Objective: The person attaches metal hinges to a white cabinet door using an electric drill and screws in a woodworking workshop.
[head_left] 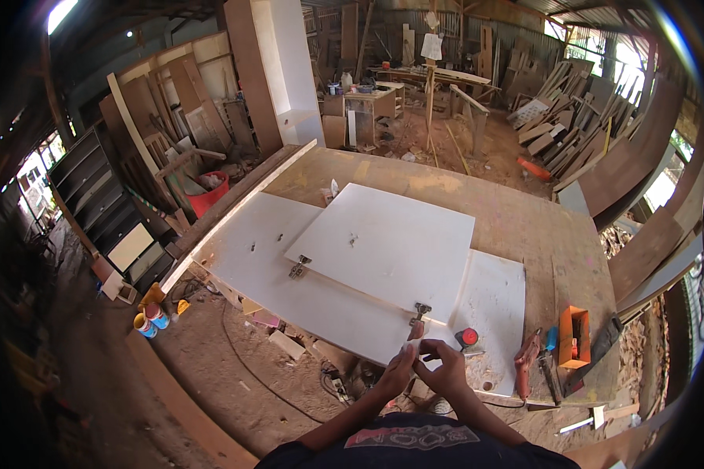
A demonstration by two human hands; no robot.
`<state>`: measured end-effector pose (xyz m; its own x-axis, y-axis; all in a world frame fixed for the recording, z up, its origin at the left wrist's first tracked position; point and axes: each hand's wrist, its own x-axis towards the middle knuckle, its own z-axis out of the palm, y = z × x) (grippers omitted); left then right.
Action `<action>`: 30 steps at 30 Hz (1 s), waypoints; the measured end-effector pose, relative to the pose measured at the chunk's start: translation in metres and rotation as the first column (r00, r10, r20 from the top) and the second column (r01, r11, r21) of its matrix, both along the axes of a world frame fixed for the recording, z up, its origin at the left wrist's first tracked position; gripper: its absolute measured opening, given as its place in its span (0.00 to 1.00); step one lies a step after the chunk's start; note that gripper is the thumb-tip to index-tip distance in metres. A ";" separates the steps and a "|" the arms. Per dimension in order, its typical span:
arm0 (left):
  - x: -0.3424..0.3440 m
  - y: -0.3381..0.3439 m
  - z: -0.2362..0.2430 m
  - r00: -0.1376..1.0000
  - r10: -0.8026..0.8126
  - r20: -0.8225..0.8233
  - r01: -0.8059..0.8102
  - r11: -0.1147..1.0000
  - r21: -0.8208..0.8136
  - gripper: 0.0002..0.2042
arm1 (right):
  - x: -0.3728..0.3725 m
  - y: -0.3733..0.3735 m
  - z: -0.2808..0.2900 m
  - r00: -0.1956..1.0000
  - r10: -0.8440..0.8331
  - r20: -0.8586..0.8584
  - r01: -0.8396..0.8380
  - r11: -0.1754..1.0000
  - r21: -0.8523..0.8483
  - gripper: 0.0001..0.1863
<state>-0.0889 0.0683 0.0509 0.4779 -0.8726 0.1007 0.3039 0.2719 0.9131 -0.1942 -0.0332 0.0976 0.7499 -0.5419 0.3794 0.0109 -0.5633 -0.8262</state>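
A smooth, rectangular white panel (399, 242) lay on more white board (250, 227) across your scuffed wooden table (524, 211), two metal hinges (420, 310) at its near edge. The open orange box (574, 361) held something indistinct. Your left hand (401, 367) was half closed near one hinge, your right hand (446, 373) curled beside it; whether they gripped anything, I couldn't tell.

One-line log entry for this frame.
left hand: close to right hand, hold unclear | right hand: fingers curled, hold unclear | nearest: hinge at edge of upper white panel | right: orange box
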 end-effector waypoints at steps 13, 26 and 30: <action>-0.017 -0.053 0.046 0.987 0.162 0.024 -0.163 0.985 0.048 0.32 | -0.009 -0.061 0.019 0.983 -0.112 0.146 0.100 0.991 0.085 0.22; -0.015 -0.069 0.087 0.977 0.087 -0.193 -0.120 0.978 -0.170 0.41 | -0.007 -0.079 0.063 0.997 0.017 0.080 -0.040 0.953 0.301 0.16; -0.016 -0.061 0.078 0.994 0.051 -0.092 -0.068 0.978 -0.197 0.37 | -0.001 -0.080 0.054 0.982 0.088 0.168 -0.172 0.785 0.596 0.11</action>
